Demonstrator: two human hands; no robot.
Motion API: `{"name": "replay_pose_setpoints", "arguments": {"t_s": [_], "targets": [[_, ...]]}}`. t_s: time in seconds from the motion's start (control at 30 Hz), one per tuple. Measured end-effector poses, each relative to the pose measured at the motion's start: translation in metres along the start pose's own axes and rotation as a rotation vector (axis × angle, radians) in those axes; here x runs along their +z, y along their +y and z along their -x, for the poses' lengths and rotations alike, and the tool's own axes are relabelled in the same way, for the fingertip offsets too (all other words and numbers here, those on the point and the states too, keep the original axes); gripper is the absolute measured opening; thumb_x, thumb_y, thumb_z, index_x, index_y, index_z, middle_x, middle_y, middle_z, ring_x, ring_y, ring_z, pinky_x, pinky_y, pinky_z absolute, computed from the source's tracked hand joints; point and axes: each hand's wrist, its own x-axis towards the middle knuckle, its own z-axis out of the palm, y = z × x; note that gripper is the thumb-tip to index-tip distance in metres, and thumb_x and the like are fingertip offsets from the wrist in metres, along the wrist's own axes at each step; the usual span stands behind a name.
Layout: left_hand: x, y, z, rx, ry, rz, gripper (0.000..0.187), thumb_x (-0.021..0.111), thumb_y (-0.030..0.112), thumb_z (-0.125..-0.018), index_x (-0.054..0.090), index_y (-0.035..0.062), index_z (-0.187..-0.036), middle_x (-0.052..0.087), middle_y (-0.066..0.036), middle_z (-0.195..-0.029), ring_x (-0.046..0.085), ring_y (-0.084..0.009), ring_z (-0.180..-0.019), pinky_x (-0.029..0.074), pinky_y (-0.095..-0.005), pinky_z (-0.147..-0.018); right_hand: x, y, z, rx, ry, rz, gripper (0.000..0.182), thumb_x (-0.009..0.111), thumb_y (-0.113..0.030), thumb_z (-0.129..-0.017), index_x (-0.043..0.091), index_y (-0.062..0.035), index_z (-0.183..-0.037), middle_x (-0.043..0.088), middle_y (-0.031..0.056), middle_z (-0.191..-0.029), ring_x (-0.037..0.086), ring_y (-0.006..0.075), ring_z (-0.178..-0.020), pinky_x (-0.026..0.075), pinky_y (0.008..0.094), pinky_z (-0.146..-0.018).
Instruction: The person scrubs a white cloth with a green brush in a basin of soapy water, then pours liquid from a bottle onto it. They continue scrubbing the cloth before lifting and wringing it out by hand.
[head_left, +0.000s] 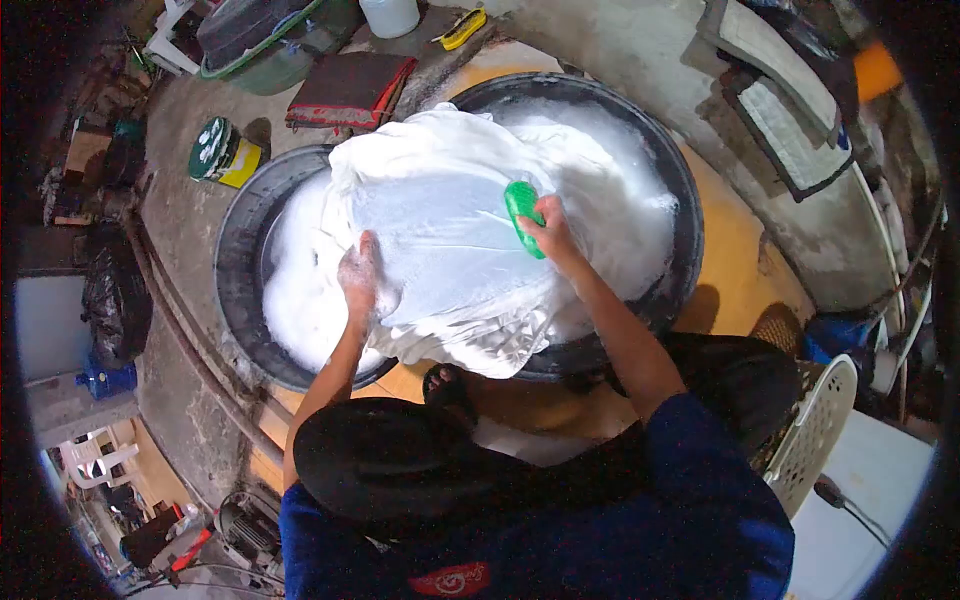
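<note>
A wet white cloth [440, 240] is spread across two dark round tubs, its middle stretched fairly flat and its edges bunched in folds. My right hand [550, 230] is closed around a green scrub brush [522, 215], which rests on the right part of the cloth. At the cloth's left side, my left hand [358, 275] grips the fabric, with suds on the fingers. White foam fills much of the left tub [238, 235] and the larger right tub [690, 215]. The underside of the brush is hidden.
Beyond the tubs are a green-lidded bucket [222, 155], a folded dark red-edged mat [350, 88], a yellow-edged brush [463, 30] and a green basin [270, 65]. A hose [185, 340] runs along the left. A perforated plastic chair [820, 430] stands at right.
</note>
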Motion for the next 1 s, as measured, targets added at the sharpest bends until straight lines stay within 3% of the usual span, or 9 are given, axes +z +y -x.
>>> {"name": "replay_pose_setpoints", "arguments": {"t_s": [0.1,0.4,0.47,0.53,0.57,0.6,0.77,0.9,1.0], "targets": [[0.0,0.007,0.004,-0.027,0.006,-0.011,0.062,0.054,0.049,-0.083,0.058,-0.0119,-0.089,0.06,-0.018,-0.074,0.054,-0.0241,-0.071,0.043,-0.035,-0.071,-0.001,-0.018,0.012,0.08,-0.073,-0.443,0.037,0.068,-0.02,-0.074,0.043,-0.004,-0.095,0.049,0.0105,-0.082,0.049,0.0192,-0.077,0.04,0.033,-0.069],[-0.005,0.015,0.011,-0.064,-0.046,-0.014,0.063,0.055,0.052,-0.081,0.058,-0.0111,-0.085,0.058,-0.015,-0.071,0.05,-0.0222,-0.069,0.043,-0.0345,-0.069,0.028,-0.05,0.022,-0.261,0.111,0.585,0.05,0.064,-0.02,-0.074,0.04,0.0007,-0.112,0.054,0.02,-0.087,0.054,0.0345,-0.083,0.042,0.0446,-0.073],[0.0,0.009,0.005,-0.018,0.002,-0.02,0.062,0.055,0.052,-0.081,0.059,-0.0092,-0.082,0.057,-0.013,-0.068,0.05,-0.0207,-0.067,0.043,-0.0338,-0.067,0.056,-0.073,0.028,0.157,-0.063,0.36,0.046,0.061,-0.02,-0.075,0.041,-0.0008,-0.112,0.055,0.0166,-0.08,0.056,0.0318,-0.074,0.045,0.0435,-0.067],[-0.003,0.011,0.005,-0.009,-0.068,0.134,0.058,0.054,0.051,-0.082,0.059,-0.007,-0.079,0.056,-0.009,-0.067,0.05,-0.0183,-0.066,0.042,-0.0317,-0.065,0.114,-0.09,0.056,-0.396,-0.142,0.345,0.065,0.061,-0.017,-0.073,0.033,-0.0085,-0.132,0.045,0.0233,-0.122,0.049,0.0343,-0.107,0.039,0.0419,-0.089],[-0.003,0.009,0.008,-0.017,-0.109,0.209,0.057,0.054,0.05,-0.083,0.059,-0.0059,-0.077,0.055,-0.007,-0.066,0.05,-0.0171,-0.065,0.042,-0.0306,-0.064,0.087,-0.193,0.059,-0.013,-0.759,0.427,0.064,0.061,-0.017,-0.073,0.036,-0.0174,-0.132,0.048,0.0234,-0.118,0.051,0.0352,-0.105,0.04,0.0393,-0.089],[0.0,0.004,0.004,-0.003,-0.089,0.255,0.051,0.052,0.047,-0.084,0.057,-0.0021,-0.073,0.052,-0.004,-0.062,0.047,-0.0146,-0.061,0.041,-0.0288,-0.059,0.148,-0.135,0.106,-0.5,-0.085,0.389,0.058,0.061,-0.022,-0.073,0.041,-0.0229,-0.128,0.06,0.0184,-0.093,0.06,0.0275,-0.085,0.047,0.0434,-0.076],[-0.004,0.042,0.028,0.031,-0.067,-0.013,0.049,0.046,0.043,-0.089,0.048,0.0049,-0.059,0.042,-0.001,-0.051,0.037,-0.0118,-0.048,0.033,-0.0307,-0.046,0.008,0.053,0.027,0.037,0.121,0.574,0.046,0.052,-0.013,-0.082,0.042,-0.011,-0.127,0.057,0.0096,-0.067,0.049,0.017,-0.044,0.042,0.03,-0.041],[-0.001,0.029,0.015,0.179,-0.026,-0.02,0.049,0.047,0.043,-0.089,0.048,0.0056,-0.057,0.04,0.0,-0.048,0.037,-0.0123,-0.046,0.032,-0.0314,-0.043,0.027,-0.006,0.02,-0.442,0.067,0.87,0.054,0.054,-0.016,-0.077,0.04,-0.0094,-0.129,0.058,0.0091,-0.085,0.057,0.0212,-0.068,0.047,0.0337,-0.058],[0.0,0.018,0.011,-0.035,-0.044,0.192,0.046,0.049,0.042,-0.088,0.046,0.0084,-0.057,0.037,0.003,-0.047,0.033,-0.0107,-0.043,0.03,-0.0291,-0.041,0.12,-0.102,0.09,-0.187,-0.436,0.215,0.064,0.064,-0.016,-0.068,0.043,-0.0176,-0.129,0.057,0.0098,-0.112,0.057,0.0229,-0.095,0.046,0.0346,-0.084]]}}
